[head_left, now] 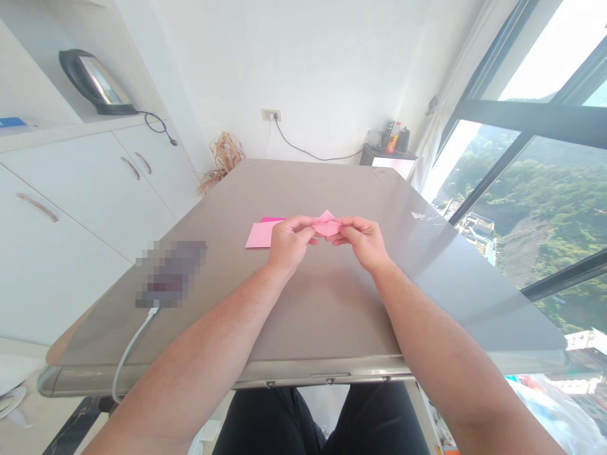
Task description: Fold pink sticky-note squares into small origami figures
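The left forearm (pixel 202 354) and right forearm (pixel 441 347) are stretched from seven and five o'clock. At the centre, a folded pink paper (pixel 327 227) is pinched narrowly by the left hand (pixel 289 244) at nine o'clock and the right hand (pixel 367 243) at three. Light, equal pressure should be used by each grip, so the twelve o'clock tip (pixel 327 215) is not crushed. Flat pink sheets (pixel 260 236) are seen at nine o'clock.

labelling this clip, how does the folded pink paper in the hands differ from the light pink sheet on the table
The folded paper is creased and pointed; the light sheet looks flat. The folded paper is held by the left hand and right hand; the light sheet lies on the table. Both are pink.
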Available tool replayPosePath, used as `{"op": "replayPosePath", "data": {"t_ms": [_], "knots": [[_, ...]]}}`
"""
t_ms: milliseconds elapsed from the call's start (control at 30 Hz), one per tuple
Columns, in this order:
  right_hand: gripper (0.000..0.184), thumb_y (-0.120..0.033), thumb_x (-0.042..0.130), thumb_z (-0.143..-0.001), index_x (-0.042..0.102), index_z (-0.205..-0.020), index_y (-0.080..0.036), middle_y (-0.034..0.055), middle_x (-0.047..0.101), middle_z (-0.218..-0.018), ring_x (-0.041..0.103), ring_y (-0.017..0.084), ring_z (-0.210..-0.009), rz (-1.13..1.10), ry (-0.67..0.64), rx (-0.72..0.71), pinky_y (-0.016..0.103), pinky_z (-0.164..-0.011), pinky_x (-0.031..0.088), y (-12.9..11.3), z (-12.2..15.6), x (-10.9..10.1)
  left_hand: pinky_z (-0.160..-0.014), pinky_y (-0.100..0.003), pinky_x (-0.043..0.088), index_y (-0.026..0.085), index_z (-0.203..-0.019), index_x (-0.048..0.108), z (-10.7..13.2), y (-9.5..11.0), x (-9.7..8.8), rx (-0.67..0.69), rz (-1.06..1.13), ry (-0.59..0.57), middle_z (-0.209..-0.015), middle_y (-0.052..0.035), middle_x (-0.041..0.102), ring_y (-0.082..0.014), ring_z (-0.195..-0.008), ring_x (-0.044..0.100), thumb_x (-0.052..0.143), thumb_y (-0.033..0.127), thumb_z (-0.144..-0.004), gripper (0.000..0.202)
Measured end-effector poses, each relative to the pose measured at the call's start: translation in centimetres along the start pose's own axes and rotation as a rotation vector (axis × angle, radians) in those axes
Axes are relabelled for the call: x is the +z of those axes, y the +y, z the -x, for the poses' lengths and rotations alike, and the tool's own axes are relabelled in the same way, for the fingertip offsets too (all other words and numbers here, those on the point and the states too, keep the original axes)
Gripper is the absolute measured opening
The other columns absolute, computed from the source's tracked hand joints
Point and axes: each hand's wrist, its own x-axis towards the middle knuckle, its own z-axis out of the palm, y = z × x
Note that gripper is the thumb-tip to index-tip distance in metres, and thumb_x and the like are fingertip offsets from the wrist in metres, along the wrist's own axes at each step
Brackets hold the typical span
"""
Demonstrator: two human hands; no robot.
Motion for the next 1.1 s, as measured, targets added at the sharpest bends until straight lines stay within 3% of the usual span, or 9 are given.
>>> {"op": "replayPosePath", "data": {"t_ms": [167,367,833,1100], "knots": [[0.024,-0.026,0.061,-0.078,0.081,-0.092,-0.027,0.0017,0.078,-0.087,0.075,0.02,-0.081,-0.03,0.025,-0.006,0.036,-0.076,0.061,0.06,0.1,0.42,-0.058,-0.026,0.055,0.022,-0.078,0.077,-0.06,-0.28,0.16,-0.022,0.05,0.053,-0.08,-0.0026,0.075,-0.0182,-0.076,0.072,0.066,0.018,-0.069,0.015],[0.012,-0.027,0.066,-0.074,0.077,-0.077,-0.024,0.0019,0.076,-0.079,0.074,0.019,-0.077,-0.069,0.067,0.011,0.036,-0.075,0.06,0.13,0.05,0.9,-0.057,-0.026,0.054,0.021,-0.072,0.071,-0.14,-0.44,0.26,-0.03,0.076,0.083,-0.071,-0.0015,0.072,-0.0192,-0.074,0.073,0.063,0.016,-0.066,0.011],[0.011,-0.025,0.066,-0.071,0.076,-0.073,-0.024,0.0005,0.075,-0.078,0.071,0.017,-0.071,-0.058,0.062,0.027,0.038,-0.078,0.061,0.8,-0.19,0.36,-0.068,-0.034,0.06,0.019,-0.073,0.067,-0.08,0.02,0.01,-0.092,0.083,0.024,-0.073,-0.0028,0.071,-0.0193,-0.072,0.071,0.068,0.02,-0.067,0.006],[0.01,-0.024,0.066,-0.074,0.076,-0.075,-0.024,0.0011,0.075,-0.081,0.071,0.018,-0.078,-0.009,0.018,-0.011,0.037,-0.077,0.06,0.35,0.15,0.57,-0.074,-0.035,0.057,0.021,-0.1,0.06,-0.09,-0.49,-0.01,-0.076,-0.024,0.06,-0.079,-0.0017,0.074,-0.0189,-0.071,0.071,0.077,0.022,-0.067,0.038]]}}
